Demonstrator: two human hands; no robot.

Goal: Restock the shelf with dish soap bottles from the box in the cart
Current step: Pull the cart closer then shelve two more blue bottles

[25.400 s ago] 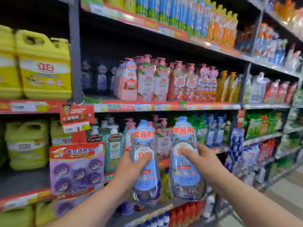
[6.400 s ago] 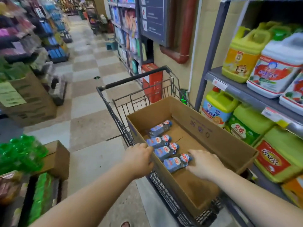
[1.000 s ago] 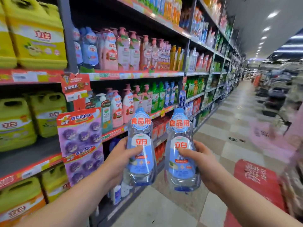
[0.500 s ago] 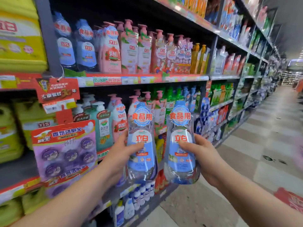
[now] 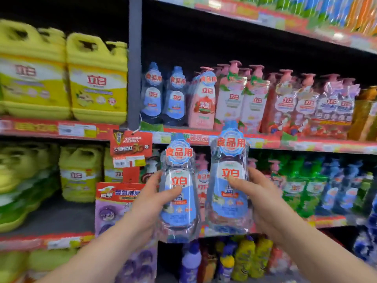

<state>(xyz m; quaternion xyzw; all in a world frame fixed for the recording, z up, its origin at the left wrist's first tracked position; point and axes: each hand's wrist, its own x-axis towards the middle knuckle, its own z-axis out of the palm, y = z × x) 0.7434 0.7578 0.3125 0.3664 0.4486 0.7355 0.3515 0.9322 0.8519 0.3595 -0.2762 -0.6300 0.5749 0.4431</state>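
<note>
My left hand (image 5: 150, 203) grips a clear dish soap bottle with a blue label (image 5: 178, 193), upright in front of the shelves. My right hand (image 5: 263, 203) grips a second identical bottle (image 5: 229, 186), held slightly higher. On the upper shelf (image 5: 265, 139), two matching blue-label bottles (image 5: 165, 97) stand just right of the grey upright post (image 5: 135, 62). The cart and box are out of view.
Pink pump bottles (image 5: 232, 99) fill the upper shelf to the right of the blue ones. Yellow jugs (image 5: 98, 78) sit in the left bay. A red hanging tag (image 5: 130, 148) and a purple blister card (image 5: 118, 203) hang off the post. Green and blue bottles line the lower shelf.
The view has swung left and closer to the shelf, so the aisle is gone from sight. Both hands still hold their bottles, now raised nearer the upper shelf edge.
</note>
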